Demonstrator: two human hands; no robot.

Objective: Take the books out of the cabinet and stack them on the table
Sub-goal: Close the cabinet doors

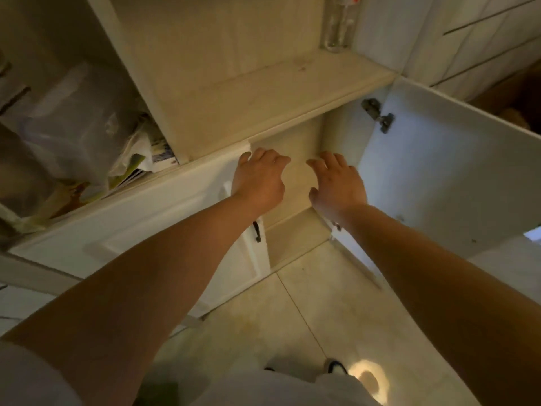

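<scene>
Reaching into the open lower cabinet (295, 171), the left hand (259, 178) and right hand (336, 180) hover side by side, fingers loosely spread, holding nothing. Its door (448, 177) stands open at right. Books (162, 155) lean on the upper left shelf beside plastic bags (73, 127).

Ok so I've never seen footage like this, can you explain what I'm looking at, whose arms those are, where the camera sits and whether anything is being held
There is no machine here. A camera worn on a person's head looks down, so the arms are the wearer's own. The left hand and right hand both reach toward the opening of a low cabinet, fingers loose, holding nothing. Its right door is swung open; the left door, with a dark handle, is shut. No books show inside from this angle. Above is a bare shelf with a clear bottle at the back. To the left lie plastic bags and papers. Below is the tiled floor.
</scene>
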